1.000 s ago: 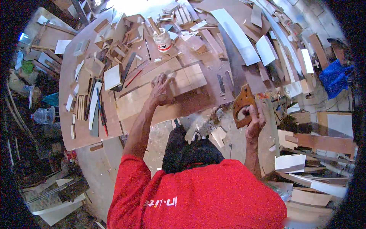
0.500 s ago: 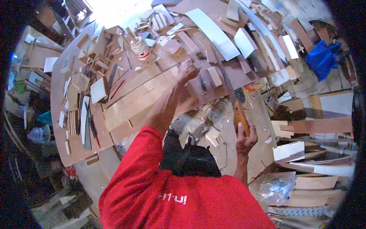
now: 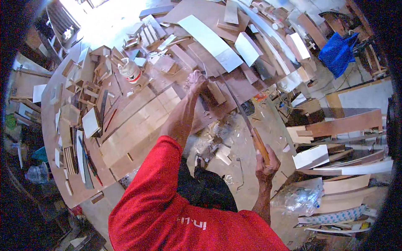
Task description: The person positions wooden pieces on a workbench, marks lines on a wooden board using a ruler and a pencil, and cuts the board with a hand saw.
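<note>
My right hand (image 3: 268, 164) is wrapped round the wooden handle of a handsaw (image 3: 260, 144). Its long, thin dark blade is seen nearly edge-on and runs away from me to the workbench's edge, beside a wooden block (image 3: 216, 93). My left hand (image 3: 196, 82) rests on the workbench (image 3: 63, 178) just left of that block, fingers curled down. What lies under those fingers is hidden, and I cannot tell whether they touch the block. Left of my forearm lie long pale boards (image 3: 138, 129).
A white glue tub (image 3: 130, 71) stands among offcuts on the bench. Past my left hand lies a white panel (image 3: 211, 42). Wood scraps and shavings (image 3: 224, 152) litter the floor. On the right are stacked boards (image 3: 347, 123), a clear plastic bag (image 3: 299, 196) and a blue bag (image 3: 338, 54).
My right hand has drawn the handsaw back toward me. My left hand stays on the bench by the block. The whole view has shifted, with bench things now farther left.
</note>
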Demonstrator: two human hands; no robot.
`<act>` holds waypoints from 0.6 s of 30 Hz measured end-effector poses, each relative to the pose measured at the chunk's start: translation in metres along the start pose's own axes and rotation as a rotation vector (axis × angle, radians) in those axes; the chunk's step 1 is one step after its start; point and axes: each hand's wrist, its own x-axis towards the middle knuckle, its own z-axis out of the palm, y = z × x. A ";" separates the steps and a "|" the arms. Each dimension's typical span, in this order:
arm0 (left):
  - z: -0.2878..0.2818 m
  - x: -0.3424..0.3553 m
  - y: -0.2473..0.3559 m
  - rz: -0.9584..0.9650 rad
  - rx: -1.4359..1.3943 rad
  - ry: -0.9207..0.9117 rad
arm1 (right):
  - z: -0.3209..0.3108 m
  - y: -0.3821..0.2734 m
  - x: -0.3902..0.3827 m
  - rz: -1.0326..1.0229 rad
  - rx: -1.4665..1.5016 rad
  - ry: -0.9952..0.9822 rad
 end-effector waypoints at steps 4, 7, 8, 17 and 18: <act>0.022 0.011 -0.009 0.005 -0.009 0.119 | -0.004 0.001 0.004 -0.015 -0.026 -0.057; 0.019 0.013 -0.008 -0.027 0.031 0.027 | -0.007 0.001 0.009 -0.057 -0.065 -0.077; 0.013 0.011 -0.006 -0.016 0.077 0.022 | -0.007 0.002 0.010 -0.071 -0.074 -0.077; -0.025 -0.008 0.018 -0.067 0.104 0.003 | -0.005 0.004 0.018 -0.134 -0.163 -0.043; -0.021 -0.005 0.016 -0.094 0.129 -0.027 | -0.004 0.005 0.018 -0.127 -0.155 -0.037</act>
